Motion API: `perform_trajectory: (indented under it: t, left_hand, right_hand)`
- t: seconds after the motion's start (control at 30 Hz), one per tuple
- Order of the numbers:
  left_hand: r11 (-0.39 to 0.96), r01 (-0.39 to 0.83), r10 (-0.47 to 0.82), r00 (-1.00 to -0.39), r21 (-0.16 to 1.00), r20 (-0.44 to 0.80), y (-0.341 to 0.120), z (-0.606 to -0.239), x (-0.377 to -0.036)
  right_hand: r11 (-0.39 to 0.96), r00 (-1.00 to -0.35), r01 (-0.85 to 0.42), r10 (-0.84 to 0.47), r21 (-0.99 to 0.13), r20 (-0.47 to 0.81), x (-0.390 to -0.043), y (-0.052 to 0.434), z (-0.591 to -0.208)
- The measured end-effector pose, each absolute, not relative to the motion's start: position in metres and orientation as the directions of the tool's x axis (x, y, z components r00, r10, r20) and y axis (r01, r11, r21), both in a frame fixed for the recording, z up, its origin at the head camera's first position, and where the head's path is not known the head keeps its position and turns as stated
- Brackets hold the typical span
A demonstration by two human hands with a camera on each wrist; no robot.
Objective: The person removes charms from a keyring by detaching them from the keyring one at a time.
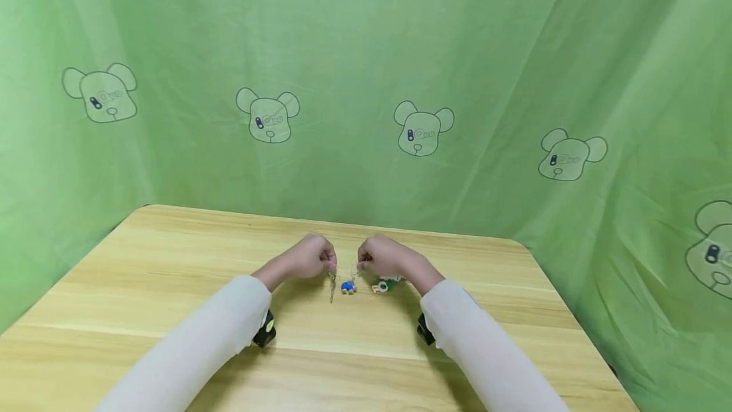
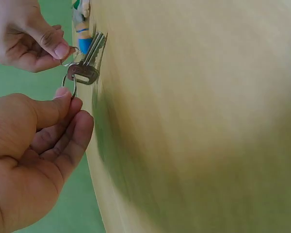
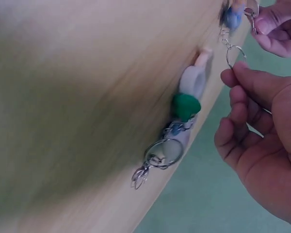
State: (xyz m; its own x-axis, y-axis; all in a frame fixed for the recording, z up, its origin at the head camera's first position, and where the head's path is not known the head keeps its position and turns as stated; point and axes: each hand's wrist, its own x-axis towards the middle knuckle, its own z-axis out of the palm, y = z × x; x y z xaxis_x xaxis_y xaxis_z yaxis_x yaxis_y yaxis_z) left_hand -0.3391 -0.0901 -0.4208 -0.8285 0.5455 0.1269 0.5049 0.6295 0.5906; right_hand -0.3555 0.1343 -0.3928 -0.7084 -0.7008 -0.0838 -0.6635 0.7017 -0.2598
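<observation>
My left hand pinches a split ring between thumb and finger, and a key or keys hang from it; overlap hides how many. Close beside it, my right hand pinches the metal ring of a keychain. A short chain joins that ring to a small blue figure charm, which hangs at or just above the table. Under the right hand lies another keychain, with a green and white figure, a chain and a large ring. The two held rings are apart.
The wooden table has its far edge just beyond both hands. A green curtain printed with bear heads hangs behind it and along the sides. Dark wrist devices sit under both forearms, near the tabletop.
</observation>
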Motion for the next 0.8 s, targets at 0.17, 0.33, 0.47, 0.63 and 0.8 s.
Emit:
perform_trajectory:
  t: [0.17, 0.33, 0.47, 0.63, 0.8]
  left_hand:
    - [0.658, 0.504, 0.539, -0.834, 0.559, 0.117, -0.083, -0.422, -0.345]
    - [0.703, 0.501, 0.526, -0.844, 0.504, 0.106, -0.08, -0.422, -0.348]
    - [0.741, 0.503, 0.52, -0.849, 0.446, 0.093, -0.079, -0.423, -0.35]
    - [0.768, 0.468, 0.493, -0.868, 0.437, 0.063, -0.078, -0.421, -0.351]
    - [0.783, 0.433, 0.463, -0.885, 0.447, 0.046, -0.079, -0.419, -0.351]
  right_hand:
    - [0.718, -0.718, -0.645, -0.687, -0.261, -0.111, -0.361, 0.132, -0.394]
    - [0.751, -0.741, -0.61, -0.654, -0.253, -0.155, -0.364, 0.128, -0.394]
    - [0.774, -0.752, -0.589, -0.631, -0.233, -0.192, -0.364, 0.125, -0.395]
    - [0.796, -0.77, -0.565, -0.604, -0.217, -0.208, -0.367, 0.123, -0.397]
    - [0.819, -0.795, -0.526, -0.569, -0.229, -0.211, -0.368, 0.127, -0.395]
